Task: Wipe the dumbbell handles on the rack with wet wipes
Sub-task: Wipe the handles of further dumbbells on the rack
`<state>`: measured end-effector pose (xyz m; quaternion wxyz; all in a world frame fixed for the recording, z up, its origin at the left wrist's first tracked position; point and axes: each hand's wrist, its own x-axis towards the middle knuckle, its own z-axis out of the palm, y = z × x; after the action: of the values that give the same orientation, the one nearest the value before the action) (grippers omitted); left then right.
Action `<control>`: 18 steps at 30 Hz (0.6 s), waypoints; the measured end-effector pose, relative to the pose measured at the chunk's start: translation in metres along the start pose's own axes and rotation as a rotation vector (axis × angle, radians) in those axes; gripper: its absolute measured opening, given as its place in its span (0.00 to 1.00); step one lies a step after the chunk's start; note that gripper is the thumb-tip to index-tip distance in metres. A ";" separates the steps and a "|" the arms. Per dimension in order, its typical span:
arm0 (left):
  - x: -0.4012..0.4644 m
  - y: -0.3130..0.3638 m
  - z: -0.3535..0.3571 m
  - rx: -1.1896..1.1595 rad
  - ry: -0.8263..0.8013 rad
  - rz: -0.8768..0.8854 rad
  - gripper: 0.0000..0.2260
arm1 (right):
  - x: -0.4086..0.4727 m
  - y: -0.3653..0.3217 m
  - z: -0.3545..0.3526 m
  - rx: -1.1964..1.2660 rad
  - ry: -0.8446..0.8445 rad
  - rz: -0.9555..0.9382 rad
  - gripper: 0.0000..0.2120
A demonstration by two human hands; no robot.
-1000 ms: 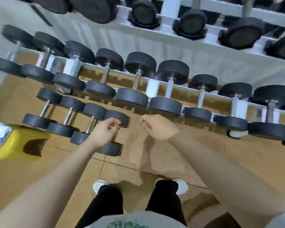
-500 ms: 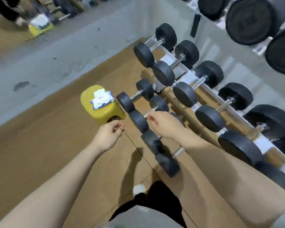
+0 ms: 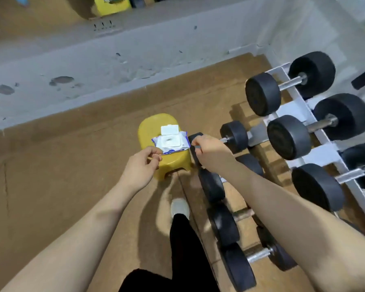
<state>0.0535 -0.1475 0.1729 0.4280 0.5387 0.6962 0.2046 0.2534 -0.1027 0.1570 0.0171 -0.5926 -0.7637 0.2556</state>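
Left hand (image 3: 142,165), fingers curled and holding nothing, should steady the open wipes pack (image 3: 170,142) atop the yellow stool (image 3: 150,127) while the right hand (image 3: 209,151), grip unclear, pulls one wipe.

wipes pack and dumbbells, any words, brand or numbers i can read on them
No text can be read.
Wet wipes pack on the yellow stool: blue print, too blurred to read.
Dumbbell heads: no weight numbers legible.

Both hands, left (image 3: 141,165) and right (image 3: 211,152), have been brought from the floor dumbbells toward the wipes pack (image 3: 170,142) on the yellow stool (image 3: 150,127).
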 end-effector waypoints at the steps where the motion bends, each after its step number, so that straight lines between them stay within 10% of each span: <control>1: 0.026 -0.012 0.005 0.003 -0.004 -0.012 0.07 | 0.026 0.007 0.014 -0.014 0.023 0.003 0.13; 10: 0.169 -0.131 0.068 0.062 -0.006 -0.141 0.10 | 0.165 0.054 0.141 0.037 -0.149 0.101 0.16; 18: 0.239 -0.203 0.126 0.251 0.051 0.094 0.14 | 0.206 0.083 0.236 -0.028 0.091 0.104 0.10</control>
<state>0.0268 -0.0165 -0.1377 0.3294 0.6147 0.7009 0.1492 0.1889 0.0119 -0.1393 0.0300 -0.6427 -0.7338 0.2181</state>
